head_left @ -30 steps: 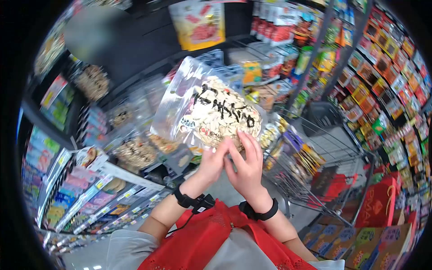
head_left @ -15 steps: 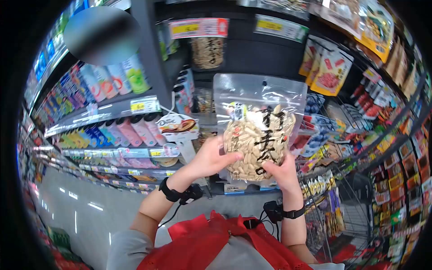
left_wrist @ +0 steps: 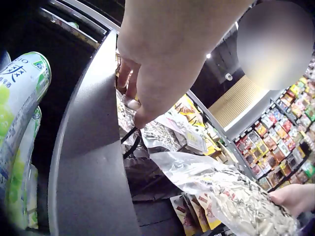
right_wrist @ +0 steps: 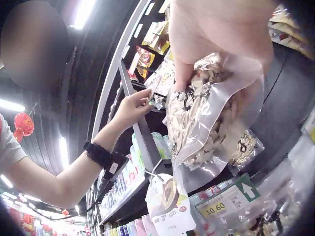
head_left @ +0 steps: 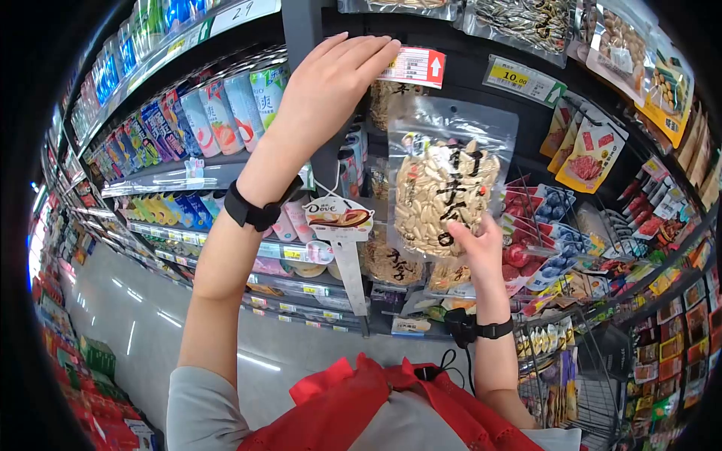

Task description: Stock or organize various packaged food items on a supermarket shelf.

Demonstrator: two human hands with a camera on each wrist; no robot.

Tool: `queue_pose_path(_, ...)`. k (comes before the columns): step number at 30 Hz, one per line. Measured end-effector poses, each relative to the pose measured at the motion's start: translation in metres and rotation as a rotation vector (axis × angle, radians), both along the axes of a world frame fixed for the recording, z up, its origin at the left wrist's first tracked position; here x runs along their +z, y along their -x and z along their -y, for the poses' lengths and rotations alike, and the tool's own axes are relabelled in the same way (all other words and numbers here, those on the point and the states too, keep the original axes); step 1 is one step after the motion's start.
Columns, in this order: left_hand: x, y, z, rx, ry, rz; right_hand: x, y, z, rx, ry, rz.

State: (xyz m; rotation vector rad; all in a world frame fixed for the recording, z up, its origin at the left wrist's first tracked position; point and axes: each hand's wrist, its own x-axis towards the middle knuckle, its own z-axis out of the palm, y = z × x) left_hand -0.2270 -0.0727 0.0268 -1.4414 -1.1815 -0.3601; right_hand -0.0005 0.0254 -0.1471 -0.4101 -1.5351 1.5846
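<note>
Clear plastic seed pouch (head_left: 445,188) is gripped at its lower right by the right hand (head_left: 481,248), thumb across the front. Left hand (head_left: 331,83), fingers extended, is far left of the pouch, beside a red-edged price label (head_left: 414,66).

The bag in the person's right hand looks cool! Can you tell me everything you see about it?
The bag looks like clear, shiny plastic, packed with flat, tan pieces like seeds below an unfilled top strip. Near the top edge is a small round hole. Big black brush-style characters run down the front, with a small colourful label at the upper left. In the head view it is held roughly upright before the shelves, front showing. The right hand grips its lower right part, thumb on the front.
</note>
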Motion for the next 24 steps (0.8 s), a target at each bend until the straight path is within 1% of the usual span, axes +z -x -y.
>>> queue_pose_path(2, 0.004, 0.001, -0.002, -0.012, 0.071, 0.002, -0.005, 0.003, -0.007, 0.020, -0.001, -0.027)
queue_pose_path(3, 0.006, 0.001, -0.003, -0.017, 0.073, -0.001, -0.006, 0.005, -0.013, 0.020, -0.050, 0.013)
queue_pose_path(4, 0.009, 0.001, -0.002, -0.055, 0.109, 0.088, -0.006, 0.008, -0.018, 0.020, -0.099, 0.054)
queue_pose_path(5, 0.013, 0.000, -0.001, -0.095, 0.148, 0.180, -0.001, 0.009, -0.021, 0.040, -0.134, 0.042)
queue_pose_path(6, 0.017, -0.001, 0.000, -0.133, 0.186, 0.272, 0.004, 0.011, -0.023, 0.035, -0.130, 0.042)
queue_pose_path(7, 0.025, 0.001, -0.001, -0.183, 0.215, 0.281, 0.009, 0.015, -0.025, 0.070, -0.136, 0.035)
queue_pose_path(8, 0.032, 0.000, -0.002, -0.183, 0.217, 0.278, 0.013, 0.019, -0.029, 0.110, -0.145, 0.025)
queue_pose_path(10, 0.042, -0.001, -0.002, -0.151, 0.378, 0.339, 0.020, 0.025, -0.036, 0.139, -0.167, 0.054)
queue_pose_path(12, 0.045, 0.002, -0.003, -0.168, 0.390, 0.302, 0.036, 0.029, -0.033, 0.224, -0.118, 0.017)
queue_pose_path(14, 0.045, 0.004, -0.003, -0.173, 0.406, 0.331, 0.043, 0.034, -0.033, 0.236, -0.127, 0.010)
queue_pose_path(17, 0.045, 0.005, -0.003, -0.185, 0.401, 0.323, 0.053, 0.038, -0.028, 0.253, -0.071, 0.021)
queue_pose_path(20, 0.048, 0.006, -0.002, -0.184, 0.418, 0.316, 0.055, 0.046, -0.025, 0.271, -0.065, -0.036)
queue_pose_path(24, 0.045, 0.005, -0.002, -0.165, 0.414, 0.344, 0.051, 0.050, -0.029, 0.264, -0.066, -0.013)
